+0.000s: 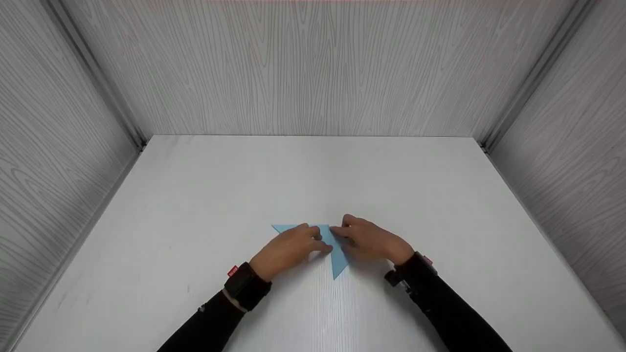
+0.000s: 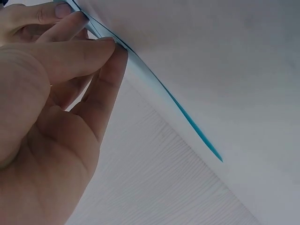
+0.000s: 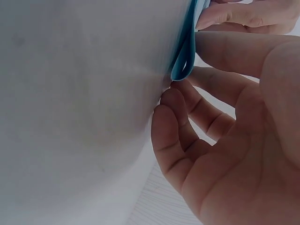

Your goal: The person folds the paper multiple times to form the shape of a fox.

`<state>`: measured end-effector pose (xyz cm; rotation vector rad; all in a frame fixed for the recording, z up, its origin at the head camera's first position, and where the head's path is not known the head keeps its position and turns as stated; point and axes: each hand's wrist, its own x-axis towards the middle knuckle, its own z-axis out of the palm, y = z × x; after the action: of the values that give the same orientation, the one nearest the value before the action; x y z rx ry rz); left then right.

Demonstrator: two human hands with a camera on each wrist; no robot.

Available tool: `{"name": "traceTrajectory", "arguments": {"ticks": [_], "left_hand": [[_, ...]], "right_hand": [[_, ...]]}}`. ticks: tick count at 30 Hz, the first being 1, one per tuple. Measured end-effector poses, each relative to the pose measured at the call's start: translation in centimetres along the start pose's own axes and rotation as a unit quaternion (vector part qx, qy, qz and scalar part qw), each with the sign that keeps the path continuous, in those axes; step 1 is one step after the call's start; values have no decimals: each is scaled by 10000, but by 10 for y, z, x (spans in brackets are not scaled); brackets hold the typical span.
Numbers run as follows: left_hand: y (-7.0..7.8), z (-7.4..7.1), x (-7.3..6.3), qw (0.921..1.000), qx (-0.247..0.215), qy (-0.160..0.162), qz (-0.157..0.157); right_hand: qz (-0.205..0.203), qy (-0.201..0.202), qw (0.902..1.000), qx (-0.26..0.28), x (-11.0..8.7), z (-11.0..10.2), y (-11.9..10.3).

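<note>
Head view: A folded sheet of blue paper (image 1: 339, 265) lay on the smooth white surface (image 1: 440, 195), showing pointed, triangular ends. The left hand (image 1: 291, 247) and right hand (image 1: 374, 239) were near each other but apart, fingertips against the paper; whether either pinched it could not be told. Wood-grained panels (image 1: 313, 73) enclosed the surface.

Left wrist view: The paper's thin edge curved slightly to a narrow point, suggesting a light, pliable, easily creased sheet.

Right wrist view: A rounded, unflattened loop showed at the fold. Recommended hold: light fingertip pressure at corners and folded edge.
</note>
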<state>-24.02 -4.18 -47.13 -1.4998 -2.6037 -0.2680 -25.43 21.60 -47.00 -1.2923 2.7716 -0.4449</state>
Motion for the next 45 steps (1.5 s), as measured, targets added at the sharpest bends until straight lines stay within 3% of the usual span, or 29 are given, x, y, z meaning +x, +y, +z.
{"name": "traceTrajectory", "arguments": {"ticks": [6,20,33,45], "left_hand": [[2,0,0,9999,95,35,-50],[4,-2,2,9996,154,-200,-144],[10,1,4,9958,699,-470,-366],[10,-3,5,9958,528,-584,-462]], "right_hand": [[2,-22,10000,25,2,2,0],[479,-277,9980,292,-1,1,-3],[684,-461,9956,444,-3,1,-4],[585,-445,9959,526,-14,-7,-6]]}}
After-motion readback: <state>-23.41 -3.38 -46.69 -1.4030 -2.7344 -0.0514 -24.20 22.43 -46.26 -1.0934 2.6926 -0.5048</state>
